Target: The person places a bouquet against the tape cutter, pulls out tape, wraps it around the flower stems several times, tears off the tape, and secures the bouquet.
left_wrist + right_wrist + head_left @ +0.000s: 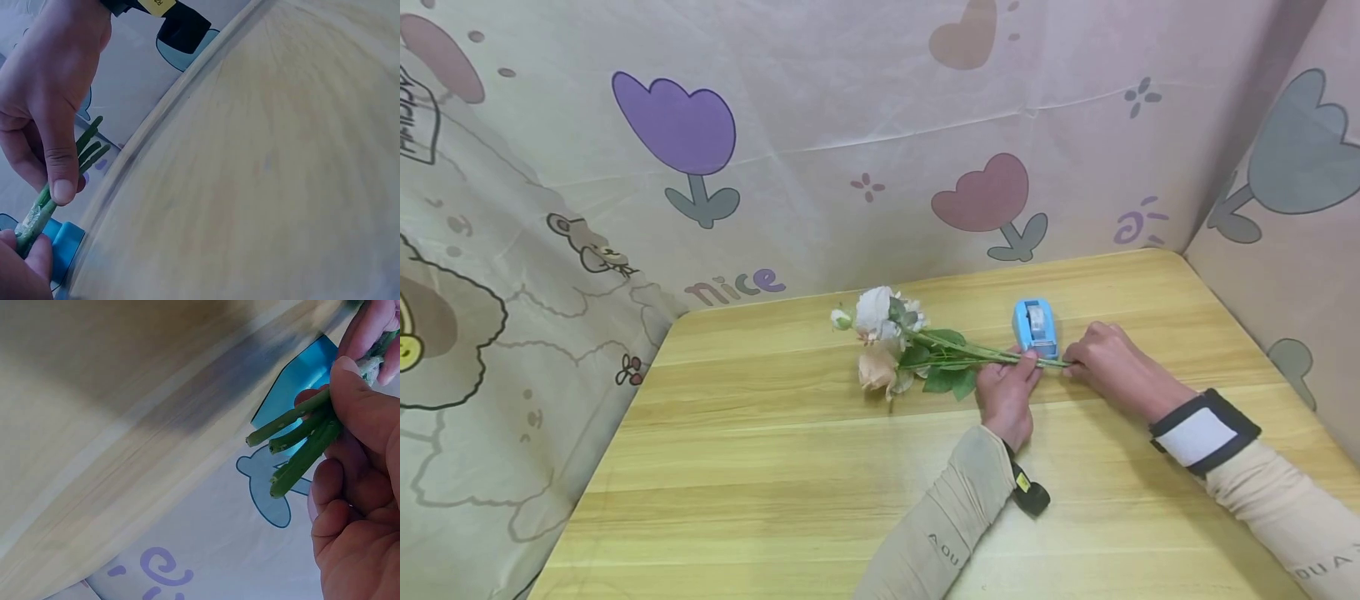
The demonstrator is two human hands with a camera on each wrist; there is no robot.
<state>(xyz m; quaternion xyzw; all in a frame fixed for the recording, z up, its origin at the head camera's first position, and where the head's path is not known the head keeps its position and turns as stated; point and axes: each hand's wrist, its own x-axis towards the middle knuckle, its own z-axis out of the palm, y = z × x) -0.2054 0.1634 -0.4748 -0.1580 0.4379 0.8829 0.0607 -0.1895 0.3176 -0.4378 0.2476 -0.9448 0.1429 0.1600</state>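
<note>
A bunch of artificial flowers (880,333) with white and pale peach heads lies across the table, blooms to the left. My left hand (1009,400) pinches the green stems (973,354) between thumb and fingers. Close to the cut ends, my right hand (1108,362) pinches the same stems; in the right wrist view several stem ends (294,447) poke out past its thumb. Clear tape (28,220) shows around the stems between the two hands in the left wrist view. Just behind the left fingertips stands a blue tape dispenser (1030,321) with a roll in it.
The wooden table (760,483) runs back to a printed cloth (820,167) hanging behind it and at both sides. Its back edge lies a short way behind the dispenser and the flower heads.
</note>
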